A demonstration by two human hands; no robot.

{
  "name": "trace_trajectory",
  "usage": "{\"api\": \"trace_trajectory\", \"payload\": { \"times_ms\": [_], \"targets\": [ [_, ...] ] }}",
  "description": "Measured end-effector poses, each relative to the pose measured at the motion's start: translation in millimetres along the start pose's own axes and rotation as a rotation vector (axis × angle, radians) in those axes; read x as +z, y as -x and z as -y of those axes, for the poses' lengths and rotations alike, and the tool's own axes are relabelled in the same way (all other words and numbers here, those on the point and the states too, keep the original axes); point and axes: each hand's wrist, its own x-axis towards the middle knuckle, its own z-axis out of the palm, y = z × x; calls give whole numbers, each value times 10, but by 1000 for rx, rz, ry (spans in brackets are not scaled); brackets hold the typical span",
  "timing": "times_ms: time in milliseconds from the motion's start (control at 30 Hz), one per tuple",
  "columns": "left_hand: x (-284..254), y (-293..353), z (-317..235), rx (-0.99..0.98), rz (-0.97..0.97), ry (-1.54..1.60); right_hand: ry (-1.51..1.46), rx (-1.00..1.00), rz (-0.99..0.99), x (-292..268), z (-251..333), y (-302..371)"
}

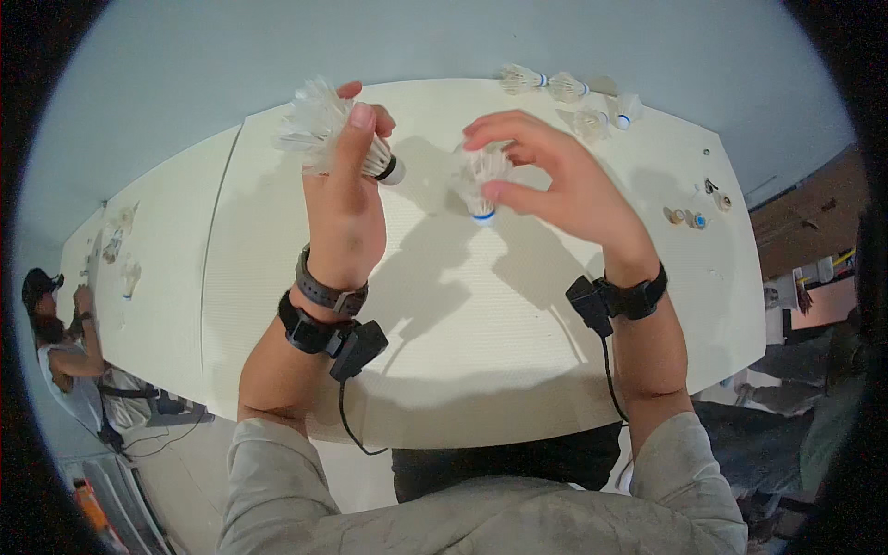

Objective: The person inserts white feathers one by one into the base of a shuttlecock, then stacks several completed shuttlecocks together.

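Observation:
My left hand (356,148) is closed round a white feather shuttlecock (375,159) with a black band. Its cork points to the lower right, and a ruffled spread of feathers shows past the thumb at the upper left. Over the middle of the table my right hand (546,166) curls its fingers and thumb about a second shuttlecock (483,180), which has a blue band. That one hangs cork down, its feathers between thumb and fingertips and slightly blurred.
Several shuttlecocks (568,87) lie along the table's far edge at right. Loose corks (698,221) sit on the right side of the white table (462,407). More shuttlecocks (129,276) lie on the left table section, where another person (69,361) works.

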Motion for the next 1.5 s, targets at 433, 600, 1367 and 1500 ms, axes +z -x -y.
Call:
{"api": "trace_trajectory", "payload": {
  "times_ms": [433,600,1367,1500],
  "targets": [
    [163,111,-231,-89,259,42,-255,71,-26,362,127,-2],
    [181,111,-261,-155,356,-63,-285,79,-75,349,149,-16],
    [32,136,268,-460,247,-118,62,41,-93,30,-279,-4],
    [92,50,250,-322,203,-139,539,118,-150,-127,-987,185]
  ]
}}
